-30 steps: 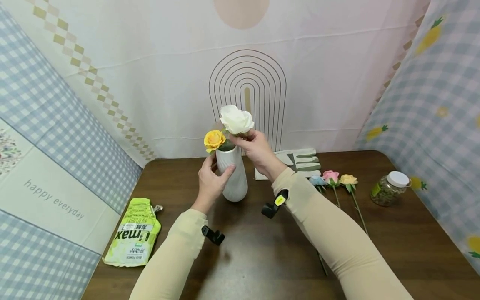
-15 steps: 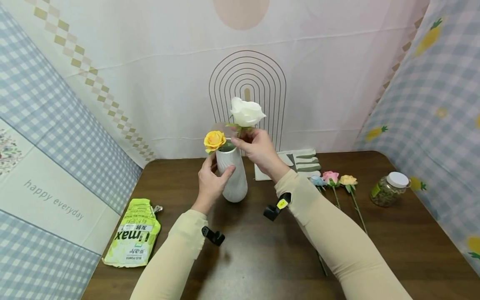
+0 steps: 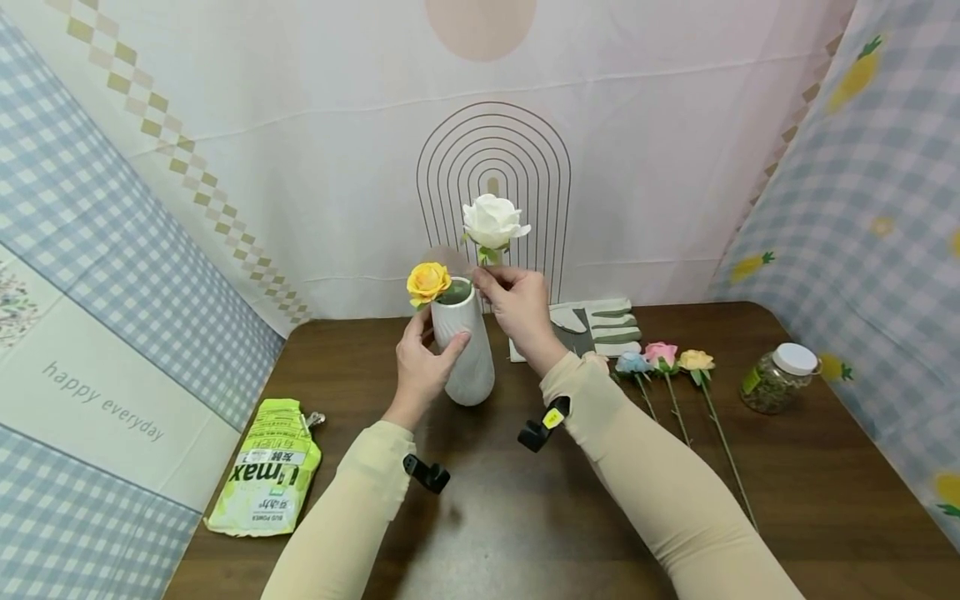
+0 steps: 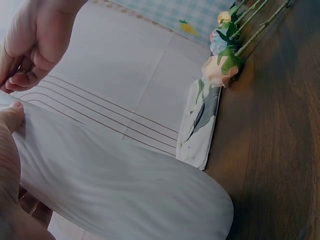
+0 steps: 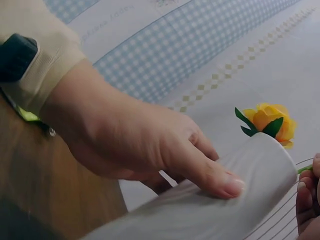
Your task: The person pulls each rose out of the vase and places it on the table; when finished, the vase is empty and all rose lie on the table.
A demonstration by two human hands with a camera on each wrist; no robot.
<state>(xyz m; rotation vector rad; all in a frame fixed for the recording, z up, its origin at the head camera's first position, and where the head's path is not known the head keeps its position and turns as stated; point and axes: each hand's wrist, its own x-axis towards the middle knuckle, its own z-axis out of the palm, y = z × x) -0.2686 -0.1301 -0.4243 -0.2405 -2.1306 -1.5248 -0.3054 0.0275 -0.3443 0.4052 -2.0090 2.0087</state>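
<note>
A ribbed white vase (image 3: 470,358) stands at the table's middle, gripped round its side by my left hand (image 3: 425,362). In the right wrist view the left thumb lies along the vase wall. A yellow rose (image 3: 428,283) leans over the left of the vase's rim. My right hand (image 3: 519,308) pinches the green stem of a white rose (image 3: 495,221) just right of the rim. The white bloom stands upright above the fingers. At the edge of the right wrist view, my right fingertips (image 5: 307,200) hold the stem close to the vase mouth.
Behind the right hand lie white and grey gloves (image 3: 600,325). Blue (image 3: 633,362), pink (image 3: 662,355) and pale yellow (image 3: 697,360) roses lie to the right, near a white-lidded jar (image 3: 778,379). A green bag (image 3: 266,467) lies at the left.
The white rose has gone up and right from the vase mouth and now stands straighter. The right hand has shifted lower on its stem. The left hand and vase stay put.
</note>
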